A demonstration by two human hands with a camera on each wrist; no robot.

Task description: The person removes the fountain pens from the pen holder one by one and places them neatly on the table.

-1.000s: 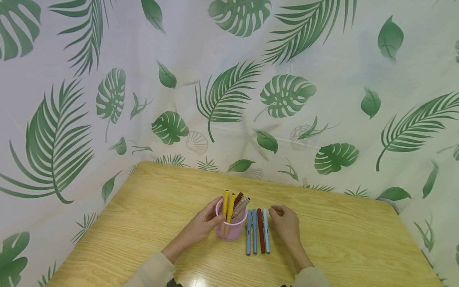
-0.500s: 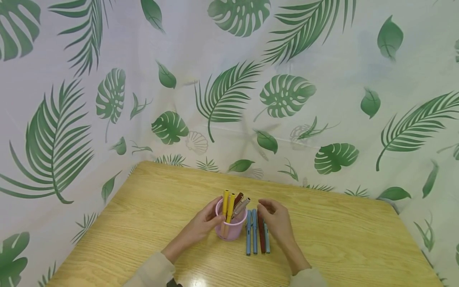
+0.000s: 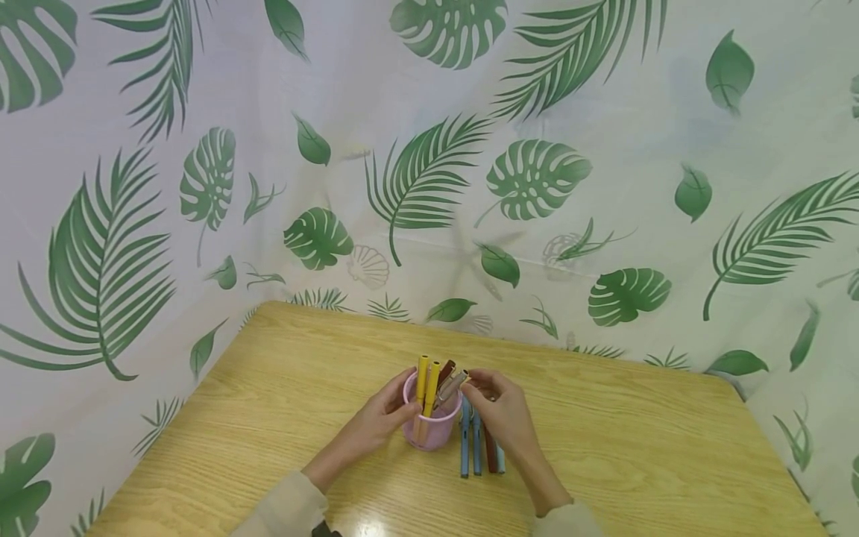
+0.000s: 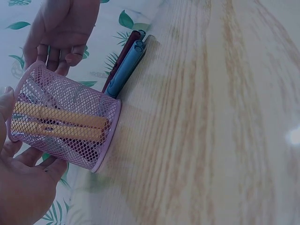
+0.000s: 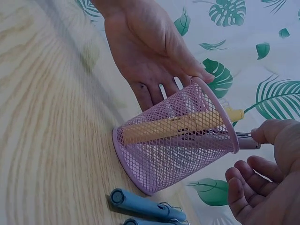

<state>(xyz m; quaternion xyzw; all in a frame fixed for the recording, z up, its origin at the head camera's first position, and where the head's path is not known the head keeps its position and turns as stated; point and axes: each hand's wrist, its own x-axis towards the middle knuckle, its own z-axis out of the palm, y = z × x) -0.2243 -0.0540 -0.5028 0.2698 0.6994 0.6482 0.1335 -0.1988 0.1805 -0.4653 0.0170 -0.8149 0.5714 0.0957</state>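
Four pens (image 3: pixel 432 389) lean in the pink mesh cup (image 3: pixel 439 434); the left hand (image 3: pixel 382 420) grips its side, apparently to steady it; the right hand (image 3: pixel 505 412) touches the grey pen (image 3: pixel 450 389) above the rim, whether pinching cannot be told; blue pens (image 3: pixel 477 446) lie beside the cup.

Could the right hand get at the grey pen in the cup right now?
Probably yes: the grey pen sticks up out of the cup, and the right hand is at its upper end, with nothing visibly between.
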